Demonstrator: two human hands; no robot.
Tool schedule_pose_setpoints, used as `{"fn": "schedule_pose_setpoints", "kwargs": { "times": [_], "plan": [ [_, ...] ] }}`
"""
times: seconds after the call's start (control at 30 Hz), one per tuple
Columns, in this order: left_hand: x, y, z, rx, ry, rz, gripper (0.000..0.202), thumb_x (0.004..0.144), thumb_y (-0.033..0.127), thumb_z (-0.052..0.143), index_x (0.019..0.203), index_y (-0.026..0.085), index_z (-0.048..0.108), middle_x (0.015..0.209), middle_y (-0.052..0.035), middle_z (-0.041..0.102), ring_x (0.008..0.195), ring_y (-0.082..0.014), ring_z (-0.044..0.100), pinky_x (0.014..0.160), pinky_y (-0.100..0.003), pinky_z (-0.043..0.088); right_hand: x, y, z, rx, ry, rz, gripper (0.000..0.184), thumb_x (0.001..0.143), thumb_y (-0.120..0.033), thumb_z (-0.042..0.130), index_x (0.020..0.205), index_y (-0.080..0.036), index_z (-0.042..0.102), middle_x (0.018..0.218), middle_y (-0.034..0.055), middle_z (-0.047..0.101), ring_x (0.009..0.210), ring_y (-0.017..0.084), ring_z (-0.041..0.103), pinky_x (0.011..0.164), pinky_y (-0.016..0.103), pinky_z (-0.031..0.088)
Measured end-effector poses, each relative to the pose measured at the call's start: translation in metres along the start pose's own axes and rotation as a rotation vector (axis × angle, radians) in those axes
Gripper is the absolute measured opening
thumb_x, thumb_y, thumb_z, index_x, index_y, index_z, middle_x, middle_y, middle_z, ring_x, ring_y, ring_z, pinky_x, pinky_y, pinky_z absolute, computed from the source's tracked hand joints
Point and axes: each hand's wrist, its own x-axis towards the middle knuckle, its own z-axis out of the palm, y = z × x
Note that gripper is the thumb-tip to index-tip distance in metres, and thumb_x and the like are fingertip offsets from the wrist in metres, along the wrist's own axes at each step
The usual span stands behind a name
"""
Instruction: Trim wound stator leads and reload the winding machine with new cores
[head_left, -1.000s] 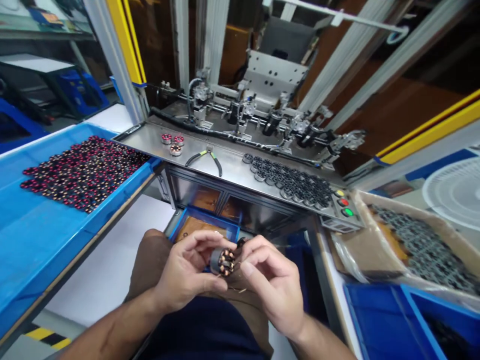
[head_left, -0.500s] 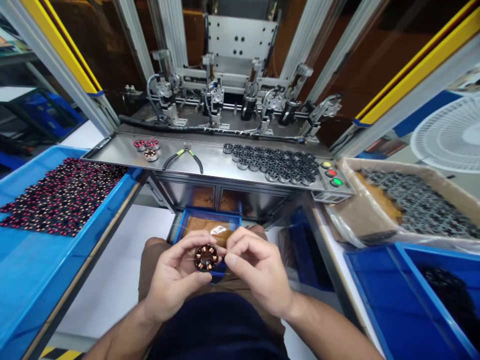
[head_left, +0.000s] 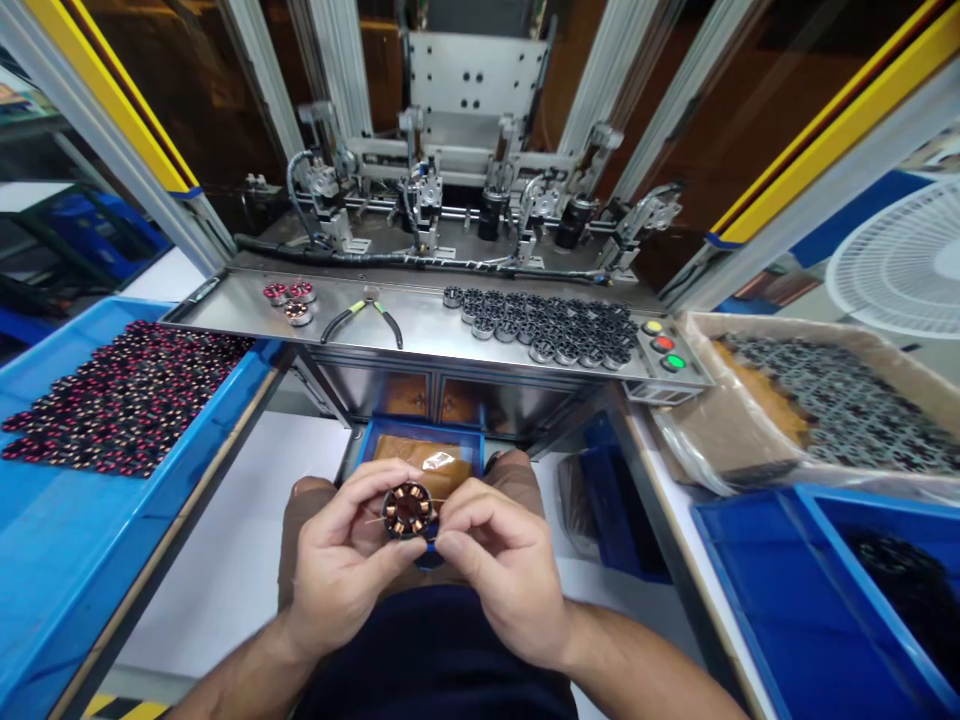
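My left hand (head_left: 349, 545) grips a round black motor stator (head_left: 407, 512) with copper windings by its rim, thumb below and fingers above, its face toward me. Thin wire ends stick out from both sides of the stator. At its right edge my right hand (head_left: 502, 565) is closed in a pinch, fingertips close to the wires; what lies between them, if anything, is too small to make out. Beyond the hands, pliers (head_left: 364, 318) with black and green handles lie spread on the metal shelf (head_left: 420, 325). Several wound stators (head_left: 297, 313) sit left of them.
Many black stator cores (head_left: 551, 325) stand on the shelf's right, beside a button box (head_left: 667, 350). A blue bin (head_left: 45, 540) of wound stators is at left. Right are a plastic-lined carton (head_left: 720, 430) and a blue bin (head_left: 765, 590). Machine fixtures (head_left: 424, 205) stand behind.
The stator has shifted slightly left and up and turned a little in my left hand. My right hand has come lower, its fingertips now nearer the stator's lower right edge.
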Motion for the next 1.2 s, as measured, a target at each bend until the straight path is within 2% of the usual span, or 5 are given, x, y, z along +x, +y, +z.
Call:
{"fn": "schedule_pose_setpoints", "kwargs": {
  "times": [0.2, 0.53, 0.8, 0.9, 1.2],
  "plan": [
    [0.002, 0.005, 0.002, -0.040, -0.063, -0.002, 0.042, 0.069, 0.016, 0.083, 0.110, 0.023, 0.072, 0.106, -0.0098, 0.072, 0.101, -0.0233, 0.069, 0.084, -0.030, 0.060, 0.002, -0.005, 0.000, -0.047, 0.026, 0.012, 0.014, 0.085, -0.025, 0.071, 0.074, -0.020, 0.065, 0.071, 0.0010, 0.061, 0.068, 0.015, 0.057, 0.066, 0.030, 0.046],
    [0.003, 0.010, 0.005, 0.147, -0.071, 0.222, 0.046, 0.067, 0.007, 0.079, 0.110, 0.022, 0.070, 0.099, -0.0079, 0.074, 0.095, -0.0211, 0.070, 0.083, -0.030, 0.060, -0.002, -0.009, -0.005, -0.087, -0.004, -0.133, 0.007, 0.087, -0.018, 0.066, 0.080, -0.020, 0.067, 0.073, 0.0018, 0.062, 0.069, 0.016, 0.059, 0.065, 0.030, 0.048],
    [0.005, 0.016, 0.003, 0.083, -0.130, 0.182, 0.043, 0.067, 0.012, 0.079, 0.108, 0.021, 0.071, 0.096, -0.0093, 0.075, 0.091, -0.0226, 0.070, 0.080, -0.031, 0.060, 0.013, -0.007, -0.016, -0.336, -0.107, -0.531, 0.043, 0.080, -0.003, 0.063, 0.118, -0.024, 0.063, 0.085, 0.0065, 0.064, 0.076, 0.020, 0.060, 0.068, 0.038, 0.052],
    [0.005, 0.017, 0.002, 0.079, -0.153, 0.161, 0.042, 0.068, 0.013, 0.079, 0.108, 0.021, 0.070, 0.095, -0.0093, 0.074, 0.090, -0.0225, 0.070, 0.082, -0.032, 0.059, 0.015, -0.009, -0.015, -0.362, -0.124, -0.609, 0.044, 0.081, -0.005, 0.064, 0.120, -0.026, 0.064, 0.083, 0.0057, 0.063, 0.074, 0.020, 0.059, 0.066, 0.039, 0.052],
    [0.001, 0.016, 0.003, 0.120, -0.131, 0.164, 0.042, 0.070, 0.013, 0.078, 0.110, 0.022, 0.069, 0.099, -0.0082, 0.074, 0.093, -0.0214, 0.069, 0.083, -0.030, 0.058, 0.004, -0.005, -0.004, -0.250, -0.019, -0.529, 0.039, 0.074, 0.001, 0.063, 0.103, -0.025, 0.068, 0.077, 0.0040, 0.063, 0.069, 0.019, 0.059, 0.063, 0.038, 0.051]
  ]
}}
